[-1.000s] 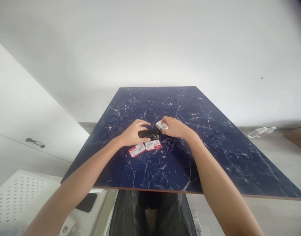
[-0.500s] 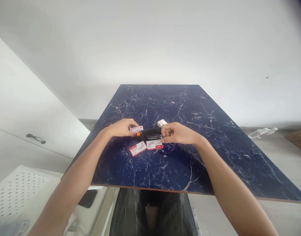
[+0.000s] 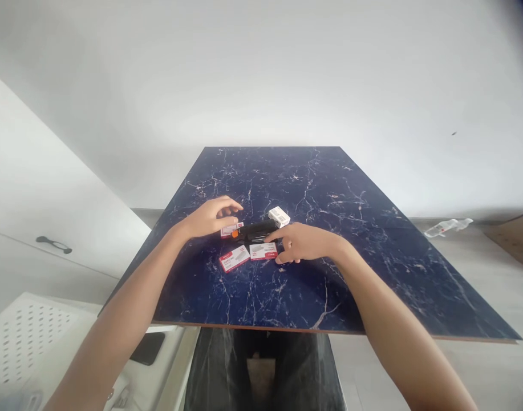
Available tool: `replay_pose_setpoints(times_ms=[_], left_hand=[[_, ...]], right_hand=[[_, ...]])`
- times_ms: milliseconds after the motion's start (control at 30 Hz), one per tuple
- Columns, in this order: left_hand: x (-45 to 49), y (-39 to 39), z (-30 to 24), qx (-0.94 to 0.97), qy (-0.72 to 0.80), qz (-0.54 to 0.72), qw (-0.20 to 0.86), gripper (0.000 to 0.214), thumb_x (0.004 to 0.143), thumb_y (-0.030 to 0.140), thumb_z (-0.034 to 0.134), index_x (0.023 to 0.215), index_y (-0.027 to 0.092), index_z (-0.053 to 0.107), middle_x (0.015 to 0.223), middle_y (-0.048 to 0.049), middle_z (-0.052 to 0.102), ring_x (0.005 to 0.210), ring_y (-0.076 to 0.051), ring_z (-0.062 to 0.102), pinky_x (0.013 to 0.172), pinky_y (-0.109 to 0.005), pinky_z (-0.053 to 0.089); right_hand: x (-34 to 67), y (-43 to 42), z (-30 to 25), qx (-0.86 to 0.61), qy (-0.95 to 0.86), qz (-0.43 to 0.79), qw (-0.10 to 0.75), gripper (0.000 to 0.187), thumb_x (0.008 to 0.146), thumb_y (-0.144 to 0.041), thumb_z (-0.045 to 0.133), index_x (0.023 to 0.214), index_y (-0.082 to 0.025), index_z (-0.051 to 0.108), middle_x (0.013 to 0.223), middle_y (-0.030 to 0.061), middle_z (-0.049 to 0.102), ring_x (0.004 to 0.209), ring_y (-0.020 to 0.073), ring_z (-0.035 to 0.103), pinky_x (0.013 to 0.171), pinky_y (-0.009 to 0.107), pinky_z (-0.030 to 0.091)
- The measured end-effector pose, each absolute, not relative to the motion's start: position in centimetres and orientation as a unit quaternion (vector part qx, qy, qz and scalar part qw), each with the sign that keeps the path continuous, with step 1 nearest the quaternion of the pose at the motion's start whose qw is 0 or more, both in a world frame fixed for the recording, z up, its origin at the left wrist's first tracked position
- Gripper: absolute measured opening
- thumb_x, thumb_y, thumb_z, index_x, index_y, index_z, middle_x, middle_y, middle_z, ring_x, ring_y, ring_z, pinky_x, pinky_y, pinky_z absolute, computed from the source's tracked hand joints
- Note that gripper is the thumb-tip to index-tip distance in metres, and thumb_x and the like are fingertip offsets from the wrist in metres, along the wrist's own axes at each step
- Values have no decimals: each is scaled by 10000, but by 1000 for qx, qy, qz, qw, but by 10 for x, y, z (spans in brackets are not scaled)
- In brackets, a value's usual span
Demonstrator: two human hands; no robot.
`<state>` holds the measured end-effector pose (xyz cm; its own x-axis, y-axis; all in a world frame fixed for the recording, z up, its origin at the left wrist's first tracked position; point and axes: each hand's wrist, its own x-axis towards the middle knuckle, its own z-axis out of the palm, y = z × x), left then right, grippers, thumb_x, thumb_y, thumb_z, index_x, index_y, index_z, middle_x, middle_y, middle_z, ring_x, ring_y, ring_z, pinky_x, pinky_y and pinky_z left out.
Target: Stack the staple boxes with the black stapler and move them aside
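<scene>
On the blue marbled table (image 3: 282, 182) lies a black stapler (image 3: 255, 231) with an orange part at its left end. My left hand (image 3: 212, 218) is open just behind that end, fingers spread, with a small red-and-white box (image 3: 227, 230) partly beneath it. My right hand (image 3: 301, 242) is open at the stapler's other end, its index finger stretched over it. The right thumb comes close to the corner of a red-and-white box (image 3: 263, 251); whether they touch is unclear. Another such box (image 3: 234, 259) lies left of that one. Behind the stapler sits a white box (image 3: 279, 217).
A white cabinet with a dark handle (image 3: 53, 245) stands at the left. Below the table's left front edge, a dark flat object (image 3: 148, 348) rests on a white surface beside a perforated white panel (image 3: 25, 337). Clear plastic packaging (image 3: 448, 227) and brown cardboard (image 3: 511, 242) lie at the right.
Both hands have let go of the stapler, which now lies on the table. The left hand has risen and spread its fingers; the right has lowered toward the front box and opened.
</scene>
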<state>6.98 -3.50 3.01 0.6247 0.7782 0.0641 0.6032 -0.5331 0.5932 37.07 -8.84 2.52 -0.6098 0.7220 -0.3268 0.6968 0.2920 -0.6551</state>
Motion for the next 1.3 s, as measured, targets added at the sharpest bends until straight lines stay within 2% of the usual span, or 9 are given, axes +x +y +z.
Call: replay_pose_setpoints(times_ms=[133,233,467,633,767,933,1067,1167,1300], left_hand=[[80,-45,34,884,355,91,290,417,817,464,701,1173,247,700,1119,-79,670,946,-248,630,784,-333,489],[73,-38,30,869,336,50,359,410,814,463,708,1171,263,724,1015,-55,694,841,-217,634,721,-306,481],[62,-26,32,831,319,47,453,355,833,455,696,1137,294,784,1030,-55,748,756,-186,634,697,-291,487],[64,-27,30,818,358,40,448,349,822,441,718,1134,303,793,941,-51,759,670,-168,622,641,-283,497],[61,-26,26,809,373,55,451,387,799,449,739,1156,308,790,919,-58,768,588,-156,613,546,-270,492],[58,-25,23,814,368,78,443,398,816,441,732,1185,299,776,807,-39,754,619,-169,647,574,-275,505],[58,-22,19,812,373,83,440,428,813,443,741,1205,275,761,876,-53,767,698,-194,690,651,-301,537],[64,-23,15,820,380,167,394,383,846,435,696,1171,245,760,1055,-73,769,834,-218,712,739,-320,545],[77,-31,11,793,414,389,221,312,937,402,540,991,196,768,1046,-77,763,926,-224,688,803,-332,519]], right_hand=[[377,-86,26,-454,-820,347,29,352,784,-371,725,1123,-281,750,616,-11,713,567,205,674,563,300,461],[387,-83,31,-462,-814,351,25,278,776,-392,744,1031,-282,751,707,10,749,603,212,686,550,299,448],[390,-73,17,-469,-795,365,125,442,840,-430,695,1242,-255,642,809,-2,770,644,190,684,627,294,477],[376,-75,0,-452,-819,321,151,299,871,-375,663,1126,-230,721,856,24,778,702,186,684,649,284,453],[380,-73,0,-462,-821,299,152,268,886,-355,641,1103,-240,746,859,27,780,720,195,695,662,295,471],[425,-69,21,-504,-814,278,82,220,851,-407,672,968,-254,778,900,44,785,737,231,706,674,349,510],[427,-83,41,-527,-801,276,66,364,847,-540,673,1062,-259,755,818,54,755,649,221,668,576,330,459],[393,-97,40,-473,-824,309,38,458,808,-562,719,1169,-280,733,806,37,742,641,211,651,566,313,425],[368,-104,30,-461,-845,268,49,342,775,-479,748,1014,-234,762,775,46,730,632,199,632,564,300,393]])
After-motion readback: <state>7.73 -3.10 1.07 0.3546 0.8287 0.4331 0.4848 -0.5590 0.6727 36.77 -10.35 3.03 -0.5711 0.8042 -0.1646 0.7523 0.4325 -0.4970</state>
